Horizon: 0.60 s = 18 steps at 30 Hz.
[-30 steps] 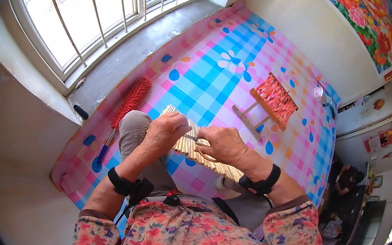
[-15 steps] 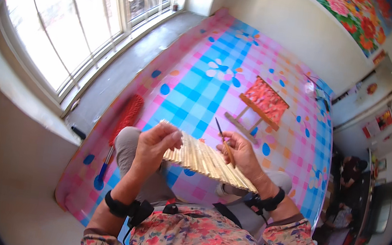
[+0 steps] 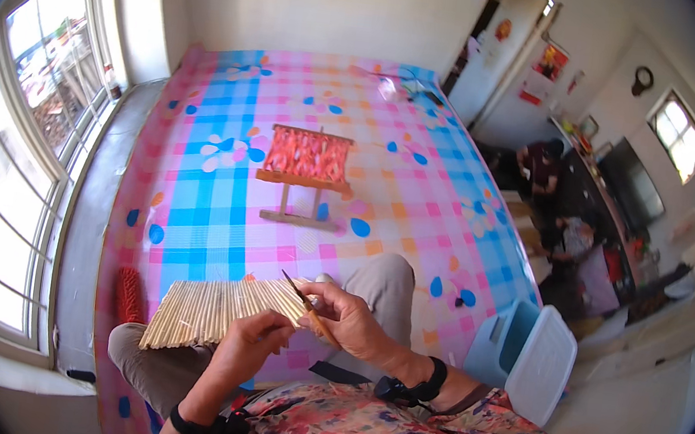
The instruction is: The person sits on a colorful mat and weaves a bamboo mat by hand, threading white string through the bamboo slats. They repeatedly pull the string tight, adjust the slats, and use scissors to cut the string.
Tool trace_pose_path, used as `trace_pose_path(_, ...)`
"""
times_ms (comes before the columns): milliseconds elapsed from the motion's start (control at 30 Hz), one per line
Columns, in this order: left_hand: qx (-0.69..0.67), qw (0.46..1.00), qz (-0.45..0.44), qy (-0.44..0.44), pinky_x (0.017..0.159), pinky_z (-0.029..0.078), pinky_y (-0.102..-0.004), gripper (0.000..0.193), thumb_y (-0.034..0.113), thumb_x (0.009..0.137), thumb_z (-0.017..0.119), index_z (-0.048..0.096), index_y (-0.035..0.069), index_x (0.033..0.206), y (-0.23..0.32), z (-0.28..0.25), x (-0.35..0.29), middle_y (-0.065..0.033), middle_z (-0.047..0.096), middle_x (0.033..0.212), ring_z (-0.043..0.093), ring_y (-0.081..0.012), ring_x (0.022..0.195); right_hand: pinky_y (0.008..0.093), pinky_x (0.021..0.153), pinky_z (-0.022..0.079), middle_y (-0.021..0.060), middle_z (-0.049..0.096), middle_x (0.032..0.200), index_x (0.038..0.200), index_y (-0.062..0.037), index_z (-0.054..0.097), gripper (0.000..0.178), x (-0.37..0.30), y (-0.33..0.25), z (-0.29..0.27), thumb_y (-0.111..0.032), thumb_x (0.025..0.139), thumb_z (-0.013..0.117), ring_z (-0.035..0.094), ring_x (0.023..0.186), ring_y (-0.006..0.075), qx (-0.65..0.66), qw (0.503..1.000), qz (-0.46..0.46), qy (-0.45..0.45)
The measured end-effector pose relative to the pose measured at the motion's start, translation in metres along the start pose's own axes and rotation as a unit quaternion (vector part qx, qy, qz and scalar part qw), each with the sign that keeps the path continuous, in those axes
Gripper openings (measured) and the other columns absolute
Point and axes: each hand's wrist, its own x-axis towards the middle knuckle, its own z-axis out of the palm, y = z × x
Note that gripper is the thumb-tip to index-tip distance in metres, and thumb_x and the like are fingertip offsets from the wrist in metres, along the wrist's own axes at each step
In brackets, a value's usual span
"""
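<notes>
Across my lap lies a mat of pale straw-like stalks (image 3: 197,313) set side by side. My right hand (image 3: 354,326) is closed around a slim tool with a wooden handle and a dark pointed tip (image 3: 295,287); whether it is an awl or a narrow knife I cannot tell. That tip points up and left above the mat's right end. Just left of it, my left hand (image 3: 245,345) is at the mat's near right edge, its fingers bent and pinched together. Anything between those fingertips is too small to make out.
Ahead on the checked sheet (image 3: 203,191) stands a small wooden frame with red patterned covering (image 3: 310,156). A red brush head (image 3: 129,296) lies by my left knee. A blue box with a white lid (image 3: 545,363) is at the right. Two people (image 3: 542,165) are farther right.
The view has swung right, so the frame and mat appear farther left and the blue box shows. My hands have come closer together, at the mat's right end.
</notes>
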Motion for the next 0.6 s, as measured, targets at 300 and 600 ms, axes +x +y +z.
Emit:
trace_pose_path(300, 0.19, 0.967, 0.056, -0.163, 0.069, 0.05, -0.04, 0.009, 0.01, 0.088, 0.064, 0.062, 0.001, 0.092, -0.038, 0.012, -0.03, -0.0163, 0.062, 0.082, 0.061, -0.0381, 0.079, 0.023, 0.07, 0.052, 0.003, 0.063, 0.092, 0.123, 0.0, 0.057, 0.037, -0.099, 0.039, -0.059, -0.005, 0.088, 0.071, 0.06, 0.083, 0.0065, -0.241, 0.95, 0.083, 0.182)
trace_pose_path(600, 0.184, 0.975, -0.086, -0.09, 0.071, 0.05, -0.0393, 0.012, 0.01, 0.089, 0.064, 0.062, -0.001, 0.093, -0.053, 0.0, -0.066, -0.0179, 0.063, 0.085, 0.063, -0.0381, 0.081, 0.0256, 0.051, 0.045, 0.0034, 0.061, 0.075, 0.118, -0.0024, 0.06, 0.027, -0.152, 0.158, -0.176, -0.013, 0.093, 0.062, 0.057, 0.06, 0.0112, -0.184, 0.847, 0.158, 0.473)
